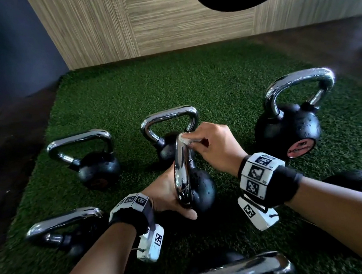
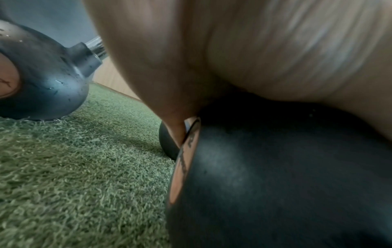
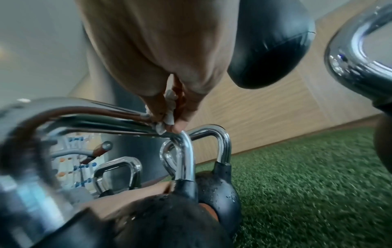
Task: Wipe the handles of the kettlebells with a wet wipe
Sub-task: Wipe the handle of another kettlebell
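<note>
Your right hand (image 1: 217, 147) pinches a crumpled white wet wipe (image 1: 184, 138) against the far top bend of a chrome handle (image 1: 182, 171). Your left hand (image 1: 168, 195) cups the black ball of that same kettlebell (image 1: 202, 191), fingers curled under it. It sits near the middle of the green turf mat (image 1: 214, 82), handle edge-on to you.

The right wrist view shows what the head view hides: the wipe (image 3: 167, 115) bunched between thumb and fingertips, pressed onto the handle (image 3: 101, 120) just before its corner. The left wrist view shows only your palm (image 2: 254, 50) on the dark ball (image 2: 275, 176) and an orange disc on its side.

The chrome is bright and mirror-like; droplets speckle the black ball. Other kettlebells stand around it, the largest (image 1: 290, 131) toward the mat's right edge.
</note>
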